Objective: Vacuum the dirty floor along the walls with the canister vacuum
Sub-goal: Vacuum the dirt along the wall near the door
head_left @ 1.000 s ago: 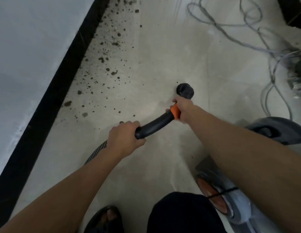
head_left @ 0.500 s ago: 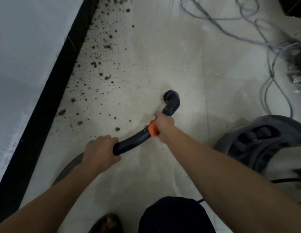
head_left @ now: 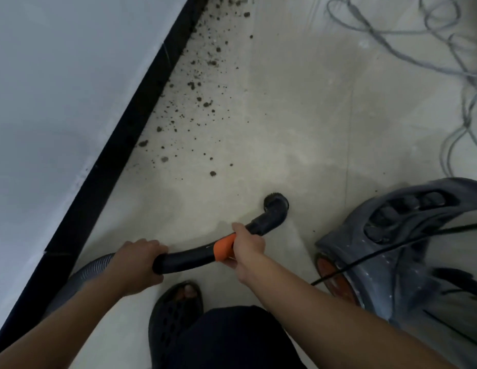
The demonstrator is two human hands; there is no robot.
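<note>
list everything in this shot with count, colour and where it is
wall: one, pale grey, left
baseboard: one, black, runs diagonally at the wall's foot
floor: one, pale beige, centre
dirt: many dark specks, on the floor beside the baseboard
cables: several, grey, tangled at upper right
canister vacuum: one, grey with an orange wheel, right
power cord: one, black, across the canister
hose: one, grey ribbed, lower left
wand: one, black with an orange band, centre
nozzle: one, black, on the floor at the wand's tip
sandal: one, black, bottom centre
trouser leg: one, dark, bottom
left hand: grips the wand's rear end
right hand: grips the wand at the orange band
</note>
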